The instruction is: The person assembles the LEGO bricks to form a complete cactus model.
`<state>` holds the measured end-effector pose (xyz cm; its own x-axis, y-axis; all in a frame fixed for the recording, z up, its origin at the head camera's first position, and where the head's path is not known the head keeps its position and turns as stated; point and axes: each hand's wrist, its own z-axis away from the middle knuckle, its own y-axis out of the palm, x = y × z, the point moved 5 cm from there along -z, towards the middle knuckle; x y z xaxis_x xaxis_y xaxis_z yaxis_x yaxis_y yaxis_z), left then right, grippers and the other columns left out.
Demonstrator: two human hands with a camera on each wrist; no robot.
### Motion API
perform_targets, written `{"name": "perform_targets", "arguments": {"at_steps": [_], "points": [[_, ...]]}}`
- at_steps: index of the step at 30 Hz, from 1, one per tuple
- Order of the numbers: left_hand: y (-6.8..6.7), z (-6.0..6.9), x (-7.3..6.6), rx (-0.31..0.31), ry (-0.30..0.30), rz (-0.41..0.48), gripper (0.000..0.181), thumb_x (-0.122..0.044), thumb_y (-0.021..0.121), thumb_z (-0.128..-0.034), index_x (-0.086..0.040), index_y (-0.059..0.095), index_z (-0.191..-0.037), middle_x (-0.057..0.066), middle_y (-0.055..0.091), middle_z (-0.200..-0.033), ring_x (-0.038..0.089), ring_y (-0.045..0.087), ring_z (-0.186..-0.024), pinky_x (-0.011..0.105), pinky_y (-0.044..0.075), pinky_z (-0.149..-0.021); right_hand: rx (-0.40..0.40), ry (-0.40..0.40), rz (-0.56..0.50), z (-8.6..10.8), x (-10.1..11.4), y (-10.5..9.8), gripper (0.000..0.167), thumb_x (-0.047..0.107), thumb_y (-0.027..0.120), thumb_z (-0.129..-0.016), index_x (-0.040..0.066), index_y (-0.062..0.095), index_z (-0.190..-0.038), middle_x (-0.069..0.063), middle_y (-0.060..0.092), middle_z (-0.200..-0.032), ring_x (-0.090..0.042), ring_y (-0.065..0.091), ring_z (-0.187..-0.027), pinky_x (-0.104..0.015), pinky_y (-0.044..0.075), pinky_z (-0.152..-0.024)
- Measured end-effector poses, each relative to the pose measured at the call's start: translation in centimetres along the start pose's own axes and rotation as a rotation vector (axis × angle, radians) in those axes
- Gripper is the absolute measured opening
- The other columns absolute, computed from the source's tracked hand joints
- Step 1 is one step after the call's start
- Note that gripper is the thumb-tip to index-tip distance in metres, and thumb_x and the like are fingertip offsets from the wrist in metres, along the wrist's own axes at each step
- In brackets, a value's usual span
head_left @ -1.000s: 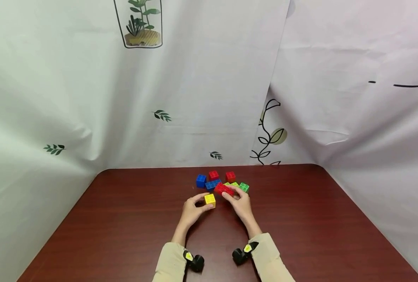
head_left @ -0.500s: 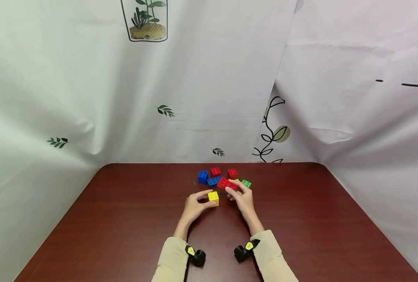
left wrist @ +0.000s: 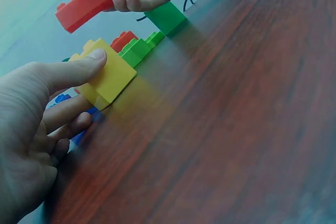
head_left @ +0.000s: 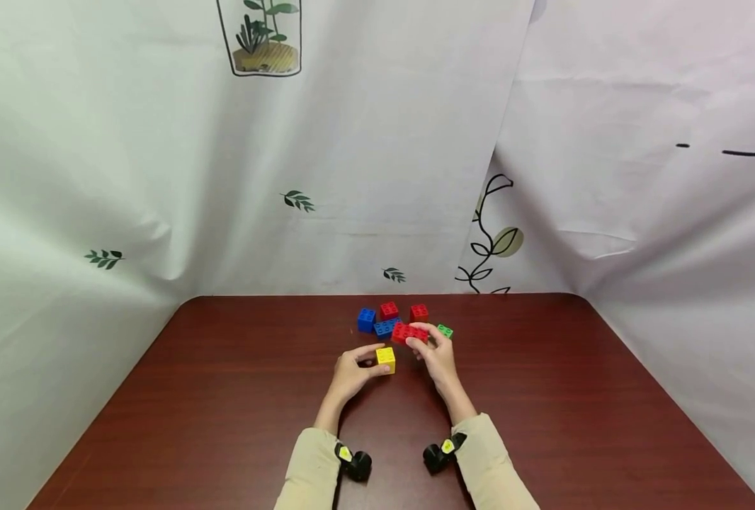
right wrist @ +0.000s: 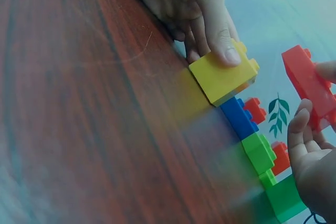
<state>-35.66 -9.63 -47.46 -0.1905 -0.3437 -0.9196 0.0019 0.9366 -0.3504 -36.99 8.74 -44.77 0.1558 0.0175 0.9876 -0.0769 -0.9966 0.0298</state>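
Note:
My left hand (head_left: 350, 375) pinches a yellow toy building brick (head_left: 386, 360) between thumb and fingers, low at the tabletop. In the left wrist view the thumb lies across the face of the yellow brick (left wrist: 109, 74). Just beyond and to the right, my right hand (head_left: 440, 360) holds a longer red brick (head_left: 408, 333) by its right end. The right wrist view shows this red brick (right wrist: 310, 87) raised off the table, apart from the yellow one. Behind the hands sit a blue block (head_left: 366, 320), a flatter blue brick (head_left: 387, 328) and a green brick (head_left: 445, 331).
Two red bricks stand at the back, a left one (head_left: 389, 310) and a right one (head_left: 418, 312). Light green bricks (right wrist: 258, 153) are mostly hidden by the right hand in the head view. A patterned white cloth (head_left: 377, 156) hangs behind the brown table (head_left: 256, 397).
The head view has shifted slightly. The long red brick in my right hand has turned from sloping down rightward to nearly level. My left hand keeps its hold on the yellow brick.

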Motion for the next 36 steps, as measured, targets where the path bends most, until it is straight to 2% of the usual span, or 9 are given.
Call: {"name": "perform_targets", "arguments": {"at_steps": [7,13,19,26,36], "points": [[0.1,0.1,0.3,0.018,-0.002,-0.014,0.043,-0.021,0.081,-0.0792,-0.008,0.070,-0.119,0.016,0.074,-0.109,0.024,0.066,-0.093,0.033,0.055,-0.083,-0.015,-0.014,-0.021,0.5,0.3,0.3,0.028,0.003,0.062,-0.087,-0.008,0.062,-0.113,0.007,0.056,-0.072,-0.011,0.046,-0.057,-0.020,0.043,-0.056],[-0.1,0.0,0.1,0.025,0.000,-0.019,0.041,-0.019,0.082,-0.0787,-0.007,0.071,-0.116,0.016,0.074,-0.107,0.022,0.064,-0.092,0.030,0.052,-0.082,0.000,-0.004,-0.019,0.4,0.7,0.5,0.024,0.001,0.059,-0.088,-0.006,0.063,-0.111,0.008,0.058,-0.076,-0.015,0.048,-0.060,-0.023,0.044,-0.058],[-0.2,-0.2,0.0,0.028,-0.004,-0.024,0.037,-0.017,0.081,-0.0785,-0.006,0.071,-0.112,0.015,0.074,-0.104,0.018,0.061,-0.088,0.027,0.050,-0.079,0.050,-0.004,-0.041,0.4,1.4,1.2,0.024,-0.006,0.054,-0.087,-0.012,0.062,-0.109,0.008,0.056,-0.076,-0.017,0.045,-0.058,-0.023,0.041,-0.056],[-0.1,-0.2,-0.1,0.045,-0.007,-0.016,0.035,-0.016,0.081,-0.0778,-0.004,0.070,-0.108,0.014,0.073,-0.101,0.015,0.056,-0.085,0.023,0.047,-0.076,0.055,0.032,-0.069,0.9,1.5,2.0,0.025,-0.003,0.051,-0.089,-0.011,0.061,-0.111,0.004,0.049,-0.063,-0.010,0.041,-0.052,-0.020,0.037,-0.053],[0.1,0.0,-0.1,0.051,-0.005,-0.023,0.035,-0.018,0.081,-0.0782,-0.006,0.069,-0.108,0.011,0.069,-0.096,0.016,0.053,-0.085,0.025,0.046,-0.075,0.085,0.057,-0.089,1.0,1.0,2.4,0.028,-0.001,0.046,-0.090,-0.014,0.053,-0.114,0.003,0.051,-0.067,-0.013,0.042,-0.054,-0.022,0.037,-0.052]]}}
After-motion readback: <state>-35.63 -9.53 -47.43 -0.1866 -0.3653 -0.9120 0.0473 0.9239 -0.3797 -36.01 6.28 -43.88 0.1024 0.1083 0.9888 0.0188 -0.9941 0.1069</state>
